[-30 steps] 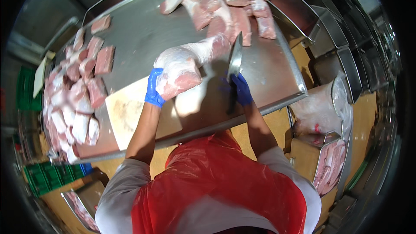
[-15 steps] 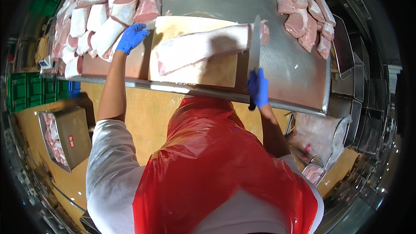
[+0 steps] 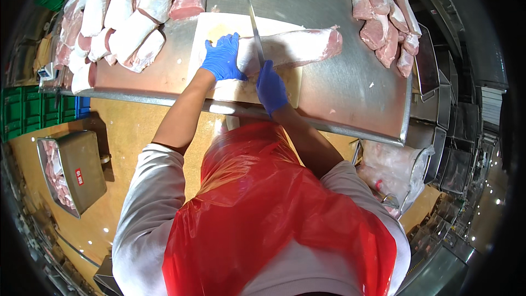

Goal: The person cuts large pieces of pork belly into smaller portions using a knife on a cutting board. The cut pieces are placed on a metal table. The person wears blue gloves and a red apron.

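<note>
A long pale slab of raw pork [image 3: 298, 46] lies across a cream cutting board [image 3: 219, 24] on a steel table [image 3: 339, 98]. My left hand [image 3: 222, 57], in a blue glove, presses down on the slab's left end. My right hand [image 3: 271, 87], also blue-gloved, grips the handle of a long knife [image 3: 255, 33]. The blade points away from me and stands on the meat just right of my left hand. I wear a red plastic apron over white sleeves.
Several cut pork pieces [image 3: 118, 16] are piled at the table's left, and more uncut pieces [image 3: 386, 16] at the right. A metal tub of meat [image 3: 68, 170] stands on the floor at the left, green crates [image 3: 27, 109] beside it, and a bagged bin [image 3: 394, 167] at the right.
My left hand came back from the pile at the left onto the slab. My right hand brought the knife from the board's right edge onto the meat.
</note>
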`<state>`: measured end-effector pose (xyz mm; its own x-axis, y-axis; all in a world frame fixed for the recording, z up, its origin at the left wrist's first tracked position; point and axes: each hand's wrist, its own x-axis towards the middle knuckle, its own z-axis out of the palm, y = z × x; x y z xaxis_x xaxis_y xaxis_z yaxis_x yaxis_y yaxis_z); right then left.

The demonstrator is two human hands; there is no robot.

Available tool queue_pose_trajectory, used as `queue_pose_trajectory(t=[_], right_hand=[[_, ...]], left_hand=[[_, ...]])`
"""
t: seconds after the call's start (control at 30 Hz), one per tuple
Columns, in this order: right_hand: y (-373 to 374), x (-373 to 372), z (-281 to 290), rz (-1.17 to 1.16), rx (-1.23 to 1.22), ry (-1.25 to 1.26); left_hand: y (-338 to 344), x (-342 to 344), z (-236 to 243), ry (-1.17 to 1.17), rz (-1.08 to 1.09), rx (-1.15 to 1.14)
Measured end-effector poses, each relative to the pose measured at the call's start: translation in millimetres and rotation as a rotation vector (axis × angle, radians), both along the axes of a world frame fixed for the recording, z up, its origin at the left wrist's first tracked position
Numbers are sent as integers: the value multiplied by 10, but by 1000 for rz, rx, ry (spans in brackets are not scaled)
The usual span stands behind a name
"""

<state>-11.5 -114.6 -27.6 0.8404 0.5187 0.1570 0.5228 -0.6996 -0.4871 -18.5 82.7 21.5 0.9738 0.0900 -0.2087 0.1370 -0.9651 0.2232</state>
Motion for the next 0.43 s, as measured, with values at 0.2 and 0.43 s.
queue_pose_trajectory(t=[0.2,0.43], right_hand=[[-661,-565,11,50,-199,333],[-784,-521,-9,158,-234,252]], left_hand=[[23,-28,-153,-96,-7,-4],[-24,-8,-8,95,-44,134]])
